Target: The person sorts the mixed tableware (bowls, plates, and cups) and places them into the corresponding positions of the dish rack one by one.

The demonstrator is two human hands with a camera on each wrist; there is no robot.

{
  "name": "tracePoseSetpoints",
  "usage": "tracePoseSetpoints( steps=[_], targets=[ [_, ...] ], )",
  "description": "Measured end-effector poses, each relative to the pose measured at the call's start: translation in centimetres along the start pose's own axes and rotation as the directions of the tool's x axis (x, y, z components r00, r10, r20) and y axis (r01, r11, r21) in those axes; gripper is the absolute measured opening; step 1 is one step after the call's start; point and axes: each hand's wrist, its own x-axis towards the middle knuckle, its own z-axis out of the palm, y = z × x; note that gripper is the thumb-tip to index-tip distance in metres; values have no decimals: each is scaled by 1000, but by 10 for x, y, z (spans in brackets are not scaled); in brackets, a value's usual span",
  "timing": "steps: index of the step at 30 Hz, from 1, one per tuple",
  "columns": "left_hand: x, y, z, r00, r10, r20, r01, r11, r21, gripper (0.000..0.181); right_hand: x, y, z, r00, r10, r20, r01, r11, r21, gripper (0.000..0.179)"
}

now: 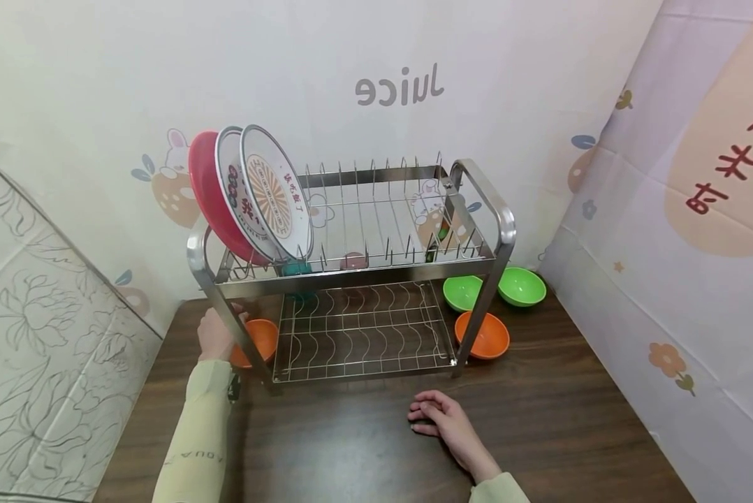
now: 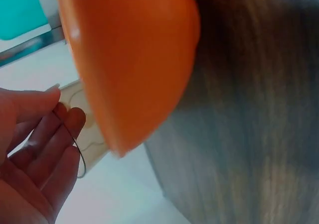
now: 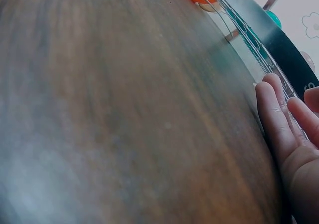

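Note:
At the far left of the head view my left hand (image 1: 217, 334) is beside an orange bowl (image 1: 265, 339), behind the left post of a two-tier metal dish rack (image 1: 364, 277). In the left wrist view, the thumb and fingertips of that hand (image 2: 42, 144) pinch a thin curved wire (image 2: 81, 159), its kind unclear. The bowl's tilted side (image 2: 134, 59) stands apart from the fingers there. My right hand (image 1: 442, 423) rests on the table in front of the rack, fingers loosely bent and holding nothing. It also shows at the edge of the right wrist view (image 3: 289, 129).
Three plates stand at the rack's upper left: red (image 1: 205, 183), white (image 1: 230, 183) and a patterned white one (image 1: 276, 195). Teal (image 1: 297, 269) and pink (image 1: 354, 262) items show through the rack. Right of it are an orange bowl (image 1: 486, 335) and green bowls (image 1: 522, 288).

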Motion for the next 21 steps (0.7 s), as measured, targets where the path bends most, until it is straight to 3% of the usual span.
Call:
tracePoseSetpoints(
  steps=[8,12,21],
  targets=[
    [3,2,-16,997,-45,-60,48,998,50,31,-1,0,1,1000,-1,3,1,1000,1,38],
    [0,2,-22,995,-36,-97,44,995,85,32,-1,0,2,1000,-4,3,4,1000,-3,38],
    [-16,10,-48,991,-62,-117,68,997,45,28,0,-1,0,1000,2,1,-2,1000,-1,38]
  ],
)
